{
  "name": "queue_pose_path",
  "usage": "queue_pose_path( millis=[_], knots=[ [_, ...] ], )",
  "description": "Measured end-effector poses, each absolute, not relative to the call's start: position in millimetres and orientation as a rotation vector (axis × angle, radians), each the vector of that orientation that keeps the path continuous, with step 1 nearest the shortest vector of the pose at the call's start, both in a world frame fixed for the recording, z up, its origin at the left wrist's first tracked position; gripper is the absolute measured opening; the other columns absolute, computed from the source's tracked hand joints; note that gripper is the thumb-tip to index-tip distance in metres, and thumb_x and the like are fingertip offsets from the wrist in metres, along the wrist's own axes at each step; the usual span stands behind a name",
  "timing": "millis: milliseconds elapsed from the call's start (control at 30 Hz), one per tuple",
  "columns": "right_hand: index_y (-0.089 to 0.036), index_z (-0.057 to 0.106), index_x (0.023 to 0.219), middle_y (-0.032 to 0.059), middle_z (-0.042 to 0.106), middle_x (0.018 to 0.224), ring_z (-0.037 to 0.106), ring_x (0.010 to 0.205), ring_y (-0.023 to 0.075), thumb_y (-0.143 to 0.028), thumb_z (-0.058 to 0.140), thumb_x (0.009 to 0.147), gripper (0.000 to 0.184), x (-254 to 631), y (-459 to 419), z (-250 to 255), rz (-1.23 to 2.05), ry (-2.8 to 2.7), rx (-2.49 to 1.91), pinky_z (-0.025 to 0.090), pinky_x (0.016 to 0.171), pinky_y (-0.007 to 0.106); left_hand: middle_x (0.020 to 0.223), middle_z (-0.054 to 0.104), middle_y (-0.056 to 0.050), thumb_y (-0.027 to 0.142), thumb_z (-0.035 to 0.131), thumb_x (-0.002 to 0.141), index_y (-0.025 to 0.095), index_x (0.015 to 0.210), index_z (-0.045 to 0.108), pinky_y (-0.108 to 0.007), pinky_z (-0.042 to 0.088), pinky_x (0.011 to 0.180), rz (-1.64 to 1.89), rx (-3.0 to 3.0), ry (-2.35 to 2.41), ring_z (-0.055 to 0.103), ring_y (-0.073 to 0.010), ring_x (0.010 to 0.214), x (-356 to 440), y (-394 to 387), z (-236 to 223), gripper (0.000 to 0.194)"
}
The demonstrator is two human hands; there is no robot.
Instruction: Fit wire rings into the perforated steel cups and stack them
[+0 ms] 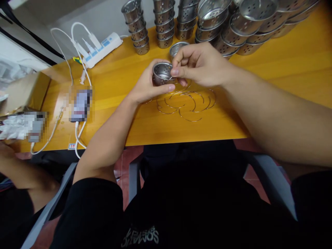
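Observation:
A small perforated metal cup (162, 73) is tilted toward me in my left hand (145, 85), whose thumb and fingers wrap around its side. At the cup's right rim, my right hand (201, 66) pinches a thin metal wire (171, 78), only a short tip of which shows. Several loose curved wires (192, 120) lie on the table just below both hands. Another metal cup (177, 47) stands right behind my right fingers, partly hidden by them.
Stacks of perforated cups (140, 34) line the back of the yellow table (166, 133), with more at the right (254, 26). A white power strip (106, 48), a cabled phone (81, 105) and a cardboard box (32, 88) are at the left. Another person's arm (26, 173) is at lower left.

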State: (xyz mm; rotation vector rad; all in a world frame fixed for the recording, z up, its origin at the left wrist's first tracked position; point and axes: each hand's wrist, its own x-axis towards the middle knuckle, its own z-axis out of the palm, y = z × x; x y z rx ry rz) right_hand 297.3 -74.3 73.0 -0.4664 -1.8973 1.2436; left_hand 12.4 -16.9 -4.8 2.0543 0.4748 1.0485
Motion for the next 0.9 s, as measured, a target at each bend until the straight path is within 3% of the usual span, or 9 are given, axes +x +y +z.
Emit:
queue_pose_path(
  millis=[233,333,533,733,900],
  knots=[
    [-0.029,0.087,0.097,-0.0007,0.083,0.074,0.074,0.058,0.0196,-0.082,0.122,0.094,0.064,292,-77,74,1.277,-1.771,-0.491,0.054,0.052,0.031,0.15,0.087,-0.008,0.086,0.112,0.088,0.033,0.162,0.071,-0.06,0.075,0.12,1.103,2.05,0.408,0.089,-0.0354,0.131,20,-18,-6,0.1],
    [-0.028,0.087,0.095,-0.0004,0.083,0.073,0.077,0.058,0.0199,-0.08,0.126,0.089,0.065,291,-77,74,1.286,-1.753,-0.492,0.058,0.051,0.03,0.149,0.086,-0.01,0.083,0.112,0.089,0.031,0.164,0.072,-0.061,0.075,0.116,1.139,2.068,0.353,0.09,-0.0376,0.131,21,-17,-7,0.099],
    [-0.028,0.086,0.097,0.0006,0.084,0.074,0.081,0.061,0.0216,-0.061,0.129,0.094,0.055,293,-79,74,1.314,-1.751,-0.522,0.064,0.054,0.03,0.151,0.085,-0.011,0.097,0.108,0.085,0.033,0.163,0.071,-0.063,0.075,0.117,1.135,2.105,0.409,0.087,-0.0395,0.134,20,-13,-9,0.108],
    [-0.029,0.085,0.096,0.0004,0.084,0.075,0.082,0.063,0.0224,-0.072,0.128,0.091,0.061,292,-76,74,1.292,-1.756,-0.529,0.065,0.054,0.031,0.154,0.085,-0.012,0.091,0.111,0.085,0.036,0.163,0.072,-0.061,0.075,0.127,1.116,2.082,0.473,0.089,-0.0419,0.142,19,-21,-4,0.104],
    [-0.03,0.083,0.095,-0.0001,0.084,0.075,0.082,0.062,0.0254,-0.075,0.129,0.087,0.065,291,-73,73,1.274,-1.763,-0.533,0.067,0.053,0.035,0.152,0.088,-0.012,0.098,0.111,0.079,0.036,0.16,0.072,-0.062,0.078,0.125,1.075,2.054,0.573,0.092,-0.04,0.138,20,-27,3,0.109]
  ],
)
